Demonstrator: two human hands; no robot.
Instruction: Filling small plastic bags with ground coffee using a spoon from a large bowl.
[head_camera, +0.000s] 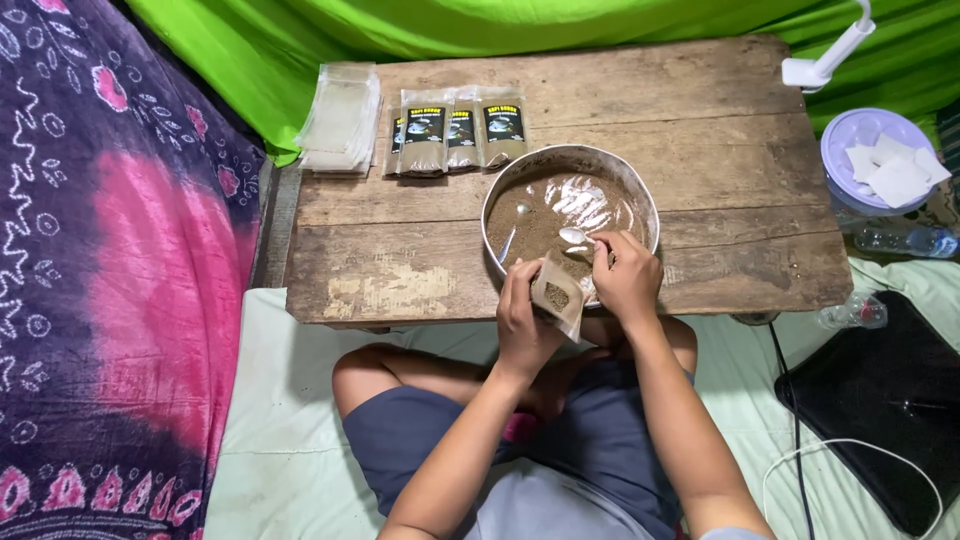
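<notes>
Over bowl (640, 190): left fingers (522, 318) pinch open pouch (557, 296); right fingers (628, 280) grip spoon (574, 236).

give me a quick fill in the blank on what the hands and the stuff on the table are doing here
1. The left hand holds a small open ____ partly filled with brown powder.
2. The right hand holds a ____ over the round metal bowl.
3. The filled labelled packets lie on the wooden table to the ____ of the stack of empty clear bags.
4. The cloth hanging behind the table is ____.

Missing words: pouch; spoon; right; green
</notes>
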